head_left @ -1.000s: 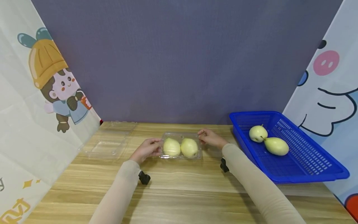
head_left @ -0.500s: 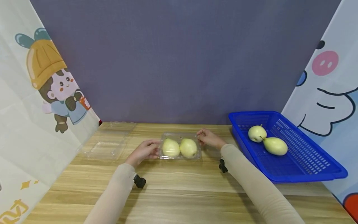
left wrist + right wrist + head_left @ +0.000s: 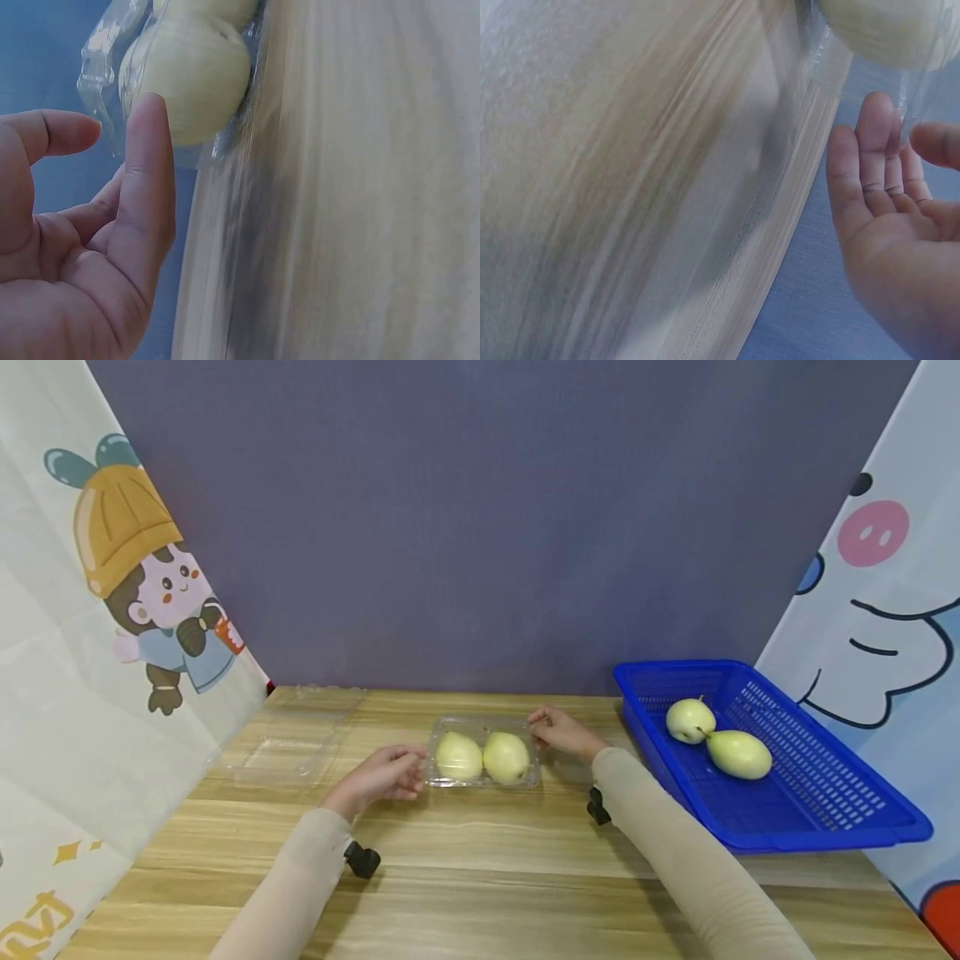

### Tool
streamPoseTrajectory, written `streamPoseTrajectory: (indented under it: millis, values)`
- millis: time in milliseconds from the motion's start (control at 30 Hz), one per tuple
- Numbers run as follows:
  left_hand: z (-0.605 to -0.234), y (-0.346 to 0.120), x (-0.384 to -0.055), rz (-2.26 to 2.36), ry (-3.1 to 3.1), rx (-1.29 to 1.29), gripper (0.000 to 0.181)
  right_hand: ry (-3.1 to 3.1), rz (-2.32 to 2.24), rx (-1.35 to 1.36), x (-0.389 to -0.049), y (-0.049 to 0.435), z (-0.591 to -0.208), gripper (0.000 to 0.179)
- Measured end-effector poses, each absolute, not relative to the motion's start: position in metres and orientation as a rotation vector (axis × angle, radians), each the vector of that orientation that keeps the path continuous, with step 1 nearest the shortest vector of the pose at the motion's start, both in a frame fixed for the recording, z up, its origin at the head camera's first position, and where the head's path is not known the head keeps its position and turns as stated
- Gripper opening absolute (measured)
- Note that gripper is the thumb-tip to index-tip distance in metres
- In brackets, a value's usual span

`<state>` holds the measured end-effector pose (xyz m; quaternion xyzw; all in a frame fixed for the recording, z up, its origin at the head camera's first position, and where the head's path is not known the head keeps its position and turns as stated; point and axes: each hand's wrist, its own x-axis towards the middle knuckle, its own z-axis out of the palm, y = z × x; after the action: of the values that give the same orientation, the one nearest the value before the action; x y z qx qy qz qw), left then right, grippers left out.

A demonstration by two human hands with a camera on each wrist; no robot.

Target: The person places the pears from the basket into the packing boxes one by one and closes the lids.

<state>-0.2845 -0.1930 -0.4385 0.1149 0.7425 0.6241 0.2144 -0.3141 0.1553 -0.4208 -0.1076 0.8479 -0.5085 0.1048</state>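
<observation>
A clear plastic clamshell box (image 3: 473, 782) lies on the wooden table with two yellow-green pears (image 3: 459, 757) side by side in it. Clear plastic covers the pears. My left hand (image 3: 384, 777) is just off the box's left end, its thumb and fingers spread apart with nothing between them; in the left wrist view the forefinger overlaps the near pear (image 3: 187, 82). At the far right corner, my right hand (image 3: 558, 732) pinches the box's edge between thumb and fingers. The right wrist view has the thumb (image 3: 939, 144) at the plastic edge.
A blue plastic basket (image 3: 795, 839) stands on the right, with two more pears (image 3: 738, 754) inside. At the back left of the table (image 3: 480, 893) lies another clear plastic box (image 3: 281, 752), opened out. A dark grey panel (image 3: 480, 527) rises behind the table.
My left hand has drawn back to the left and slightly nearer, away from the box's left end, and its fingers have loosened. The right hand and the box have hardly moved.
</observation>
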Motion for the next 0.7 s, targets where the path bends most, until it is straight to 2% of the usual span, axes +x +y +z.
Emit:
streamPoseTrajectory:
  millis: [467, 700]
  values:
    - [-0.436, -0.187, -0.268, 1.72, 1.988, 0.286, 0.061, 2.493, -1.509, -0.287, -0.311, 0.153, -0.418, 0.031]
    - [-0.435, -0.184, -0.263, 1.74, 2.005, 0.297, 0.057, 2.504, -1.507, -0.297, -0.311, 0.153, -0.419, 0.03]
